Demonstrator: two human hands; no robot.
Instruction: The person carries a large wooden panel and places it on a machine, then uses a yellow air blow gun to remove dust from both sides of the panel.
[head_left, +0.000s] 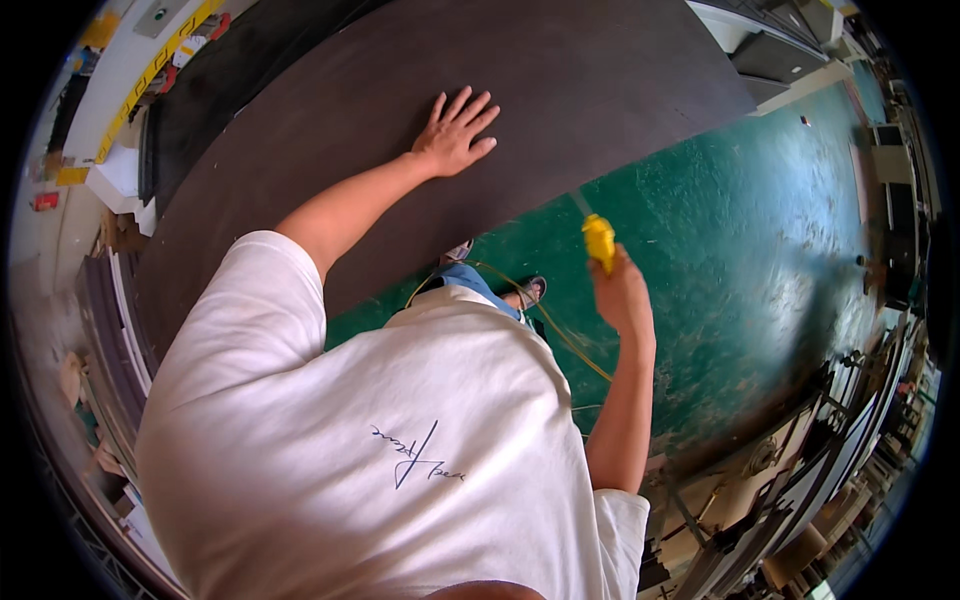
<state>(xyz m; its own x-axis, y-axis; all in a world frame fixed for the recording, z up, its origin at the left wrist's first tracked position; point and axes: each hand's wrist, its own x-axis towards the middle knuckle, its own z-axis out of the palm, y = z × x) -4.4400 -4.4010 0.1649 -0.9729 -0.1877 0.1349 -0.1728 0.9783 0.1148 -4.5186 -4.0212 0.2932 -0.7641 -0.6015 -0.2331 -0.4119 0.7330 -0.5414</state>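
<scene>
My left hand lies flat, fingers spread, on a large dark brown board. My right hand is closed around the lower end of a yellow hand tool. From the tool's far end a thin greyish strip reaches toward the near right edge of the board. Motion blurs this strip, so the tool's exact kind is unclear. The right hand is over the green floor, beside the board and apart from it.
A thin yellow hose or cord runs across the green floor near my shoes. White equipment with a yellow strip stands at the far left. Stacked panels and frames line the lower right.
</scene>
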